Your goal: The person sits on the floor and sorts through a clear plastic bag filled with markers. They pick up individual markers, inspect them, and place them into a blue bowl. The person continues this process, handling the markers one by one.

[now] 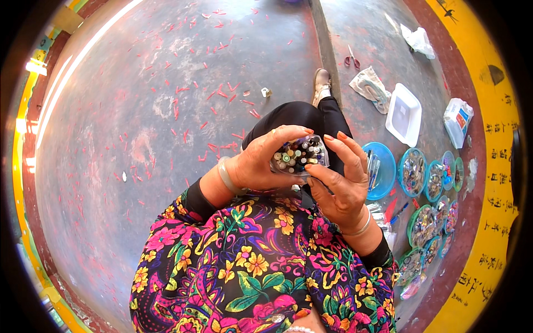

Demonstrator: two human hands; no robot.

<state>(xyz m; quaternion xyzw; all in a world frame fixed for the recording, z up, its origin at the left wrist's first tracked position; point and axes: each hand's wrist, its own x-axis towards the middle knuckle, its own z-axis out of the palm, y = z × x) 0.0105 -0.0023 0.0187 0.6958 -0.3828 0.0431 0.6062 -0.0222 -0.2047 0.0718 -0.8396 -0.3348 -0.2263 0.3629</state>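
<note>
My left hand [256,161] is wrapped round the left side of a clear plastic container, held over my lap. The container is packed with slim pens [294,155], their round ends facing up in black, white, cream and dark blue. My right hand [347,177] curls against the right side of the same container. Its index fingertip and thumb rest at the near edge by the pen ends, and other fingertips reach the far rim. Whether those fingers pinch a single pen is hard to make out.
Right of me stand a blue basin [383,188] with pens in it, several round tubs [413,171] of small parts, a white tray [395,121], a cloth [369,86], scissors [352,60] and plastic bags [419,41]. Red scraps [222,91] litter the floor at left.
</note>
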